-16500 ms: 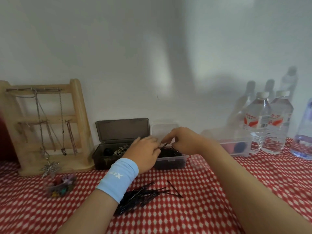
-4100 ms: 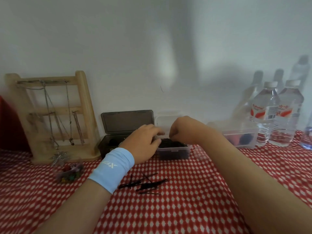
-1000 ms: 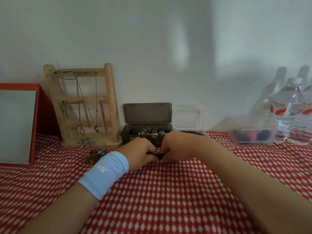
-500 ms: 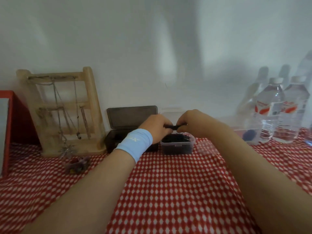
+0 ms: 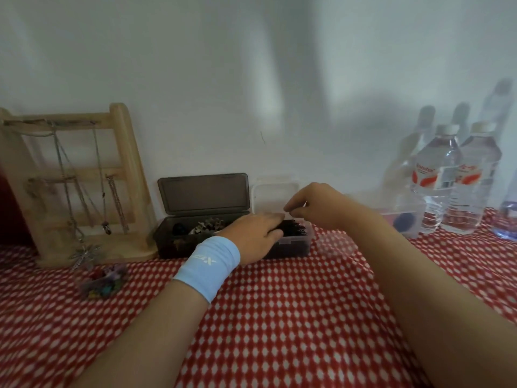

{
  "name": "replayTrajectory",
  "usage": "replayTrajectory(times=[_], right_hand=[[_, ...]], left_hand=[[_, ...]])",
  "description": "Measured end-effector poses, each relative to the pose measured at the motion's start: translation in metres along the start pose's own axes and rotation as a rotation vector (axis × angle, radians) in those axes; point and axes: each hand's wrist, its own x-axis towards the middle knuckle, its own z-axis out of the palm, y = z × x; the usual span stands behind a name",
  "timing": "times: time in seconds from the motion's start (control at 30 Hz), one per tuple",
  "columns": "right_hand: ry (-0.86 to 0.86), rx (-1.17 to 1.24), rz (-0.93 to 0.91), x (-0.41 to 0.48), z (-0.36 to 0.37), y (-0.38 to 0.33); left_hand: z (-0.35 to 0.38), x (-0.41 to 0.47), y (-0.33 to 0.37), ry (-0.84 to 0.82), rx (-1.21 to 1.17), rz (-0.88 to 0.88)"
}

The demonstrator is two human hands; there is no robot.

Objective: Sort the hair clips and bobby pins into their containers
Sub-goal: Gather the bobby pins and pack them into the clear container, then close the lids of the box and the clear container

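The left hand (image 5: 253, 233), in a pale blue wristband (image 5: 208, 264), lies with its fingers flat on the black bobby pins (image 5: 296, 228) heaped in the clear box (image 5: 293, 243). The right hand (image 5: 316, 204) hovers just above that box with thumb and forefinger drawn together. What they pinch, if anything, is unclear. Touching the clear box's left side, the dark box (image 5: 167, 239) stands with its lid up and holds hair clips (image 5: 208, 226). Both boxes sit on the red-checked tabletop (image 5: 279, 303).

left hand (image 5: 251, 233) covers the left end of the clear box (image 5: 296, 243) and part of the pins (image 5: 296, 228). right hand (image 5: 316, 205) is blurred; whether its fingertips hold a pin is too small to tell. stand (image 5: 70, 177) is cut off at left, a bottle (image 5: 507, 219) at right. right forearm (image 5: 391, 261) hides part of a blurred tub (image 5: 405, 217).
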Motion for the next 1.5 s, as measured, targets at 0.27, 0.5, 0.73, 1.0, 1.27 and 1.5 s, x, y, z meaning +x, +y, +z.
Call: replayTrajectory(times=[0.27, 0.5, 0.73, 1.0, 1.27, 1.5], right_hand=[[-0.024, -0.044, -0.014, 0.003, 0.009, 0.005], [0.002, -0.029, -0.008, -0.002, -0.001, 0.001], [0.227, 0.049, 0.070, -0.003, -0.003, -0.002], [0.225, 0.155, 0.188, 0.000, 0.009, -0.005], [0.222, 0.111, 0.135, -0.004, 0.001, -0.009], [-0.244, 0.022, 0.135, -0.020, -0.029, -0.032]], left_hand=[[0.001, -0.002, -0.005, -0.012, 0.067, -0.008], [0.005, -0.002, -0.001, -0.134, 0.248, -0.049], [-0.016, -0.009, -0.016, 0.264, -0.233, -0.082], [-0.014, -0.011, -0.030, 0.284, -0.189, -0.186], [-0.011, -0.009, -0.025, 0.461, -0.168, -0.107], [-0.021, -0.010, -0.013, 0.235, -0.225, 0.000]])
